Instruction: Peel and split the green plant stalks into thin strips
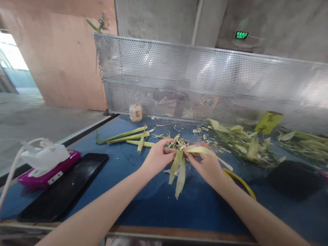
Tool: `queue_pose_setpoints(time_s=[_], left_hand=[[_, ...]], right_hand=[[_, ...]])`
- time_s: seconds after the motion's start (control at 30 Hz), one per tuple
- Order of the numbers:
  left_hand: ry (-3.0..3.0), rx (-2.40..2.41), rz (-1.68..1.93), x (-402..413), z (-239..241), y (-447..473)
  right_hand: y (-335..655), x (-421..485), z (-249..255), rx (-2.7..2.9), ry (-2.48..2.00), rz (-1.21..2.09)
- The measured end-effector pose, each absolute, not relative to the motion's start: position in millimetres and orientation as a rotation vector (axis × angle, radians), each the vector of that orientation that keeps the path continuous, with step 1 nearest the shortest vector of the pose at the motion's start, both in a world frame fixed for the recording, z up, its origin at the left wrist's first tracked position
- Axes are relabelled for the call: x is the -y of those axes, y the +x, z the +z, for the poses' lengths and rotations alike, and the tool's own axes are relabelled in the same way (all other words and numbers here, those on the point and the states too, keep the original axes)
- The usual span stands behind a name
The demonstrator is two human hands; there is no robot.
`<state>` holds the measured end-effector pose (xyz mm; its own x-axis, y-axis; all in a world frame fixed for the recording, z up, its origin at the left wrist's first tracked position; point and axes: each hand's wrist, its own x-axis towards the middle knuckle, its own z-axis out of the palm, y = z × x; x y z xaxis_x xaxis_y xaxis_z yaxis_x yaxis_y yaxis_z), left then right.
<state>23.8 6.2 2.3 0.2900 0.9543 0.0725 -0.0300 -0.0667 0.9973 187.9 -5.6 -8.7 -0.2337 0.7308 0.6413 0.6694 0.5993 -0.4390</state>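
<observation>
Over the blue table (159, 201), both my hands grip one pale green plant stalk (197, 150) with husk leaves (179, 171) hanging down from it. My left hand (157, 158) pinches the leaves at the stalk's left end, fingers closed. My right hand (207, 164) is closed around the stalk from the right, and the stalk's tip sticks out past it to the right. A small heap of dry scraps (178, 142) lies just behind my hands.
Peeled green stalks (125, 136) lie at the back left. A pile of stripped leaves (243, 143) spreads at the right. A black tray (64, 186), a pink tissue box (47, 169), a small jar (135, 112), a yellow packet (268, 122), a yellow cord (241, 182) and a perforated metal screen (205, 82) surround the work area.
</observation>
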Motion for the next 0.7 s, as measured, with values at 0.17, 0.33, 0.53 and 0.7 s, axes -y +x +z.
queue_pose_setpoints(time_s=[0.17,0.33,0.53,0.7], left_hand=[[1.336,-0.924,1.095,-1.6,4.5,26.6],[1.369,-1.013,1.127,1.9,6.3,28.5],[1.363,-1.012,1.126,3.4,6.8,30.2],[1.33,-0.961,1.1,7.7,8.8,31.0]], right_hand=[[188.9,9.3,-6.6,1.989,-1.076,0.188],[184.7,11.6,-4.2,1.952,-1.033,0.229],[182.5,10.1,-6.8,1.889,-1.132,0.348],[186.3,6.7,-9.9,1.916,-1.07,0.391]])
